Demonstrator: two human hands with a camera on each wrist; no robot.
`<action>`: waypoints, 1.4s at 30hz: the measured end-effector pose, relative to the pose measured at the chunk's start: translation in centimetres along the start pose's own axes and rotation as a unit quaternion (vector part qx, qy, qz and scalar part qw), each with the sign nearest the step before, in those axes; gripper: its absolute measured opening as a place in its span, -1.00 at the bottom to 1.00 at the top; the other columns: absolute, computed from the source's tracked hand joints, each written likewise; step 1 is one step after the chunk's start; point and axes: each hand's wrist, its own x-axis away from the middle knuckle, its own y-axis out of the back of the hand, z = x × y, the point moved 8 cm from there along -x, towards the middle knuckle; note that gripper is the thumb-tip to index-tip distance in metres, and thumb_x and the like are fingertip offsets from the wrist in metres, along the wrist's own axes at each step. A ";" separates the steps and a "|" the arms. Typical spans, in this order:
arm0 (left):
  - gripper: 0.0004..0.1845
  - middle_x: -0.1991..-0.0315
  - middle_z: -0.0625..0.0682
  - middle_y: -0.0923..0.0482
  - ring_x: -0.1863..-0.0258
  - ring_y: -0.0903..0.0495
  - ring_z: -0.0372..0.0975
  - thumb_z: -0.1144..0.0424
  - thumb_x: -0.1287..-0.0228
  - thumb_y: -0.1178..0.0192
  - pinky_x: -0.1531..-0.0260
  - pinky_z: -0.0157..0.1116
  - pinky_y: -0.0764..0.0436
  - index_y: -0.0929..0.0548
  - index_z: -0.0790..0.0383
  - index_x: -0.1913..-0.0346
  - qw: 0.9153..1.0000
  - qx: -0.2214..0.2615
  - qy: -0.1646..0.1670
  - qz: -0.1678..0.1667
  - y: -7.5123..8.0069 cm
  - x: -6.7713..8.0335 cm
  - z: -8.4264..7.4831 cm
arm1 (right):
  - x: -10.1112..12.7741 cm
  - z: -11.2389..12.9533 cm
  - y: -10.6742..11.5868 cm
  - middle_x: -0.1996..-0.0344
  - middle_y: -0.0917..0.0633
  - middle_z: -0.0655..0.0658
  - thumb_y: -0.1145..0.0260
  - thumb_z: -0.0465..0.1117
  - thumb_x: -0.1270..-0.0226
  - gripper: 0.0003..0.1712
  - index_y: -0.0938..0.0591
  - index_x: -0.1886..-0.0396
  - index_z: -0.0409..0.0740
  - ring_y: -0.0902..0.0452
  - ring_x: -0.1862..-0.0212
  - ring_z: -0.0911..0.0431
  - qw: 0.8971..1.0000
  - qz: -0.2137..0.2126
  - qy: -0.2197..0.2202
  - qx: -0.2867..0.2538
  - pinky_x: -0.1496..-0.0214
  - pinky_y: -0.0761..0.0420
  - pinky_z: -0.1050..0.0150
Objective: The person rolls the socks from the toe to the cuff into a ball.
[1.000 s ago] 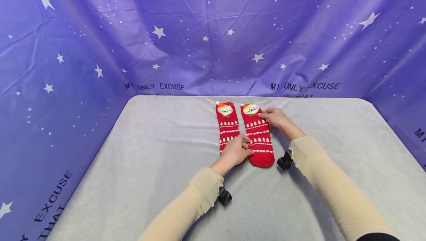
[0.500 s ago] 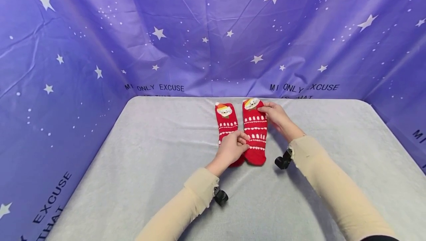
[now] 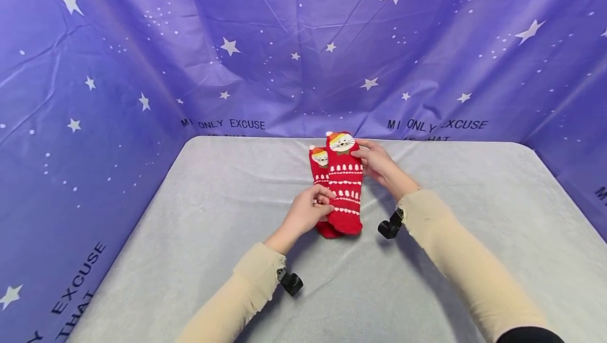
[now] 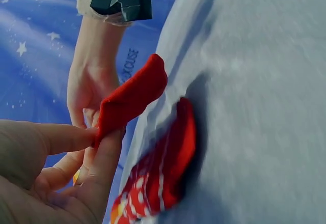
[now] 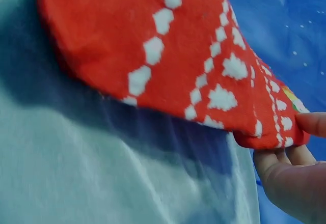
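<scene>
A red sock [image 3: 345,174] with white rows of trees and a cat face hangs raised off the table, partly over a matching sock [image 3: 320,166] lying flat. My left hand [image 3: 307,208] pinches the raised sock's left edge near the toe; in the left wrist view, the thumb and fingers nip its red edge. My right hand [image 3: 377,163] pinches its right edge beside the cat face, thumb in front and fingers behind. In the left wrist view, the lower sock [image 4: 168,168] lies apart below the held one. The raised sock covers much of the lower one in the head view.
A table [image 3: 199,280] with a pale grey cloth lies under the socks. A purple curtain [image 3: 284,27] with stars and lettering hangs behind and at both sides. Black wrist cameras sit under both sleeves [image 3: 455,237].
Both hands have lifted the right-hand sock off the table and carried it left. It now overlaps the other sock, which stays where it lay.
</scene>
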 end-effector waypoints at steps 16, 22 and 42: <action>-0.76 0.34 0.02 -0.50 0.49 -0.56 -0.29 0.51 -0.24 -0.25 0.42 -0.29 -0.74 -0.60 0.37 0.03 0.999 -0.008 0.039 0.026 1.5 0.6 3.1 | -2.7 -2.4 -2.5 -0.37 -0.46 -0.36 -0.10 -0.36 -0.49 -0.40 -0.31 -0.49 -0.17 -0.59 -0.03 0.07 0.995 -0.025 -0.019 0.090 0.12 -0.66 0.39; -0.74 0.33 0.06 -0.50 0.57 -0.55 -0.28 0.51 -0.25 -0.25 0.47 -0.30 -0.73 -0.61 0.36 0.00 0.997 -0.046 0.043 0.046 1.2 0.6 3.6 | -2.2 -2.5 -2.4 -0.36 -0.43 -0.41 -0.14 -0.35 -0.46 -0.37 -0.26 -0.49 -0.25 -0.61 0.20 0.24 0.992 -0.010 -0.018 0.124 0.03 -0.69 0.31; -0.70 0.14 0.02 -0.56 0.18 -0.50 -0.18 0.33 -0.17 -0.39 0.14 -0.25 -0.53 -0.69 0.11 0.01 0.934 -0.347 -0.084 0.029 1.1 1.0 0.5 | 4.4 -1.2 -2.5 -0.24 -0.48 -0.46 -0.30 -0.33 -0.30 -0.42 -0.43 -0.30 -0.37 -0.56 -0.17 -0.29 0.897 0.046 0.119 0.424 -0.20 -0.60 -0.08</action>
